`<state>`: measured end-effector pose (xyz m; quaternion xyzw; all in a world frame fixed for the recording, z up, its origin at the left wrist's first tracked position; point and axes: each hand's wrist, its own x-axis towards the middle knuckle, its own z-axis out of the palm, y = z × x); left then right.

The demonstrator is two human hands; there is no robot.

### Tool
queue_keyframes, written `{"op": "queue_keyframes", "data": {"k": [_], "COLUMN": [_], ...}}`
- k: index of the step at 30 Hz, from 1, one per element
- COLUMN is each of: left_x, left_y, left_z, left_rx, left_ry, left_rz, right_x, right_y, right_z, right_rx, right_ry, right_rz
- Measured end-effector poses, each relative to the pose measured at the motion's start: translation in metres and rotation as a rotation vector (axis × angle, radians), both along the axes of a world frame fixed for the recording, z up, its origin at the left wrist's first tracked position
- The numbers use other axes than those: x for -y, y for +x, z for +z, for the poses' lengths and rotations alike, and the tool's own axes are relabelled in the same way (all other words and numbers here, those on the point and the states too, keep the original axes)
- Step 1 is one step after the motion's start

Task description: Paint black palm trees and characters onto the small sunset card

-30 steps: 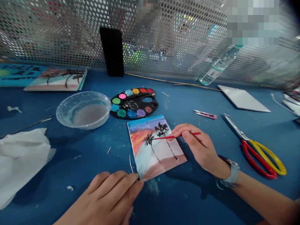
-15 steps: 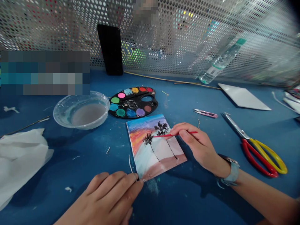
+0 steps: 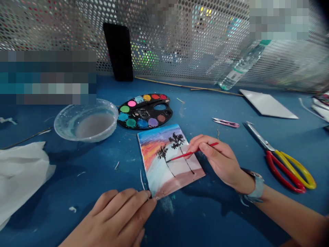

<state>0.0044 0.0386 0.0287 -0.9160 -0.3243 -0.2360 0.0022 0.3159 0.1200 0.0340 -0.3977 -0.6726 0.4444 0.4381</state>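
Note:
A small painted card (image 3: 168,161) with a sunset sky and two black palm trees lies on the blue table. My right hand (image 3: 218,161) pinches a thin red paintbrush (image 3: 191,153), whose tip touches the trunk of the left palm. My left hand (image 3: 117,218) lies flat with fingers together, its fingertips pressing the card's near left corner. A black paint palette (image 3: 145,111) with several colour wells sits just behind the card, and a clear bowl of cloudy water (image 3: 87,120) stands to its left.
Red and yellow scissors (image 3: 285,159) and a small pink clipper (image 3: 226,122) lie to the right. White tissue (image 3: 20,175) is at the left. A black phone (image 3: 118,51) and a water bottle (image 3: 240,67) lean on the perforated metal screen. A white card (image 3: 268,105) lies far right.
The brush tip has dropped from the palm crowns down to the left palm's trunk. My left hand has stayed on the card's corner. The view has shifted slightly.

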Motion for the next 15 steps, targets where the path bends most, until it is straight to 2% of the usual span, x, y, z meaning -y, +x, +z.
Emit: {"op": "queue_keyframes", "data": {"k": [7, 11, 15], "left_x": [0.0001, -0.0004, -0.0007], "left_y": [0.0014, 0.0019, 0.0018], "left_z": [0.0061, 0.0031, 0.0042], "left_rx": [-0.015, 0.023, 0.026], "left_ry": [-0.034, -0.003, -0.012], "left_rz": [0.021, 0.013, 0.016], "right_x": [0.0007, 0.0014, 0.0013], "right_y": [-0.0009, -0.0018, -0.0008], "right_z": [0.0031, 0.0055, 0.0067], "right_rx": [-0.018, -0.028, -0.055], "right_ry": [0.001, -0.024, -0.047], "right_rz": [0.041, -0.010, 0.047]}}
